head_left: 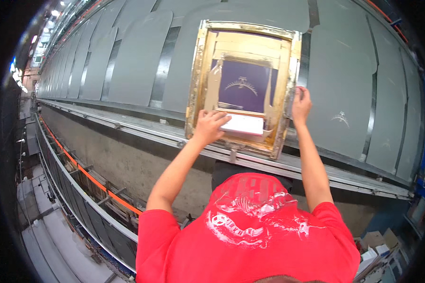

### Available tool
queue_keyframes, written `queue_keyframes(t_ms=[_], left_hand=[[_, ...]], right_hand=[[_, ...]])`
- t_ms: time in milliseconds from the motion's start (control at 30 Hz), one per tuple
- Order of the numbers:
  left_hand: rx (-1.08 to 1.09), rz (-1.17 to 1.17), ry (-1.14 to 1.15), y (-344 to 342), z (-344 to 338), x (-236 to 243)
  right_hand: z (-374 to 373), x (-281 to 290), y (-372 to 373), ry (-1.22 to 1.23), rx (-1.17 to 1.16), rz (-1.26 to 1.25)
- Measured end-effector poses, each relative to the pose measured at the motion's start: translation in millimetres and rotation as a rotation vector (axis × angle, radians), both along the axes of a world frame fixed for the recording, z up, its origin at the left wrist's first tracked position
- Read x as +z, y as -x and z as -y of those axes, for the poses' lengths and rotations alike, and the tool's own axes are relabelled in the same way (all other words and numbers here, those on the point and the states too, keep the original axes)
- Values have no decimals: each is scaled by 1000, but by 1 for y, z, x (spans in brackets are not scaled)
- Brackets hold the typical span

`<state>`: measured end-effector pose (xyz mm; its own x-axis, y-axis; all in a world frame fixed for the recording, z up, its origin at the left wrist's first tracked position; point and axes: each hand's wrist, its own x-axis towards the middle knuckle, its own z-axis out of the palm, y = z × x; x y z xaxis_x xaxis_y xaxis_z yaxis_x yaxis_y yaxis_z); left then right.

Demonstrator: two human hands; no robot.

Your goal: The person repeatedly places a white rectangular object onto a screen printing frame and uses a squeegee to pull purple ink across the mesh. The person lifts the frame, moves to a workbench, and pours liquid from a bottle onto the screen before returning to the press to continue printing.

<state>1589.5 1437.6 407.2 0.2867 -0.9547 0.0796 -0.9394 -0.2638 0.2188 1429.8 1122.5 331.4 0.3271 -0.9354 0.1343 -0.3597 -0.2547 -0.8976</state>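
A rectangular screen-printing frame [198, 75] with worn metal edges lies across the long grey table, a purple mesh area [241, 85] with a pale arched design in its middle. Along the lower inside of the frame sits a white bar-shaped squeegee [245, 126], its left end under the fingers of my left hand [208, 126], which grips it. My right hand [301, 106] holds the right outer edge of the frame with curled fingers. A small metal bracket [233, 155] shows below the frame on the rail.
Grey sheets [344, 70] cover the long table, one bearing a pale design. A metal rail [340, 174] runs along the near edge. At left are an orange bar [94, 181] and a lower railing [82, 198]; cardboard boxes [375, 240] stand at lower right.
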Motion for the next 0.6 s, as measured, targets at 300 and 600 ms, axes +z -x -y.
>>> queue_keyframes(t_ms=[300,600], left_hand=[[34,55,-12,1,0,-18],[47,24,9,7,-45,-5]], right_hand=[[-4,1,4,-150,28,-73],[-3,-29,-11,68,-68,-65]])
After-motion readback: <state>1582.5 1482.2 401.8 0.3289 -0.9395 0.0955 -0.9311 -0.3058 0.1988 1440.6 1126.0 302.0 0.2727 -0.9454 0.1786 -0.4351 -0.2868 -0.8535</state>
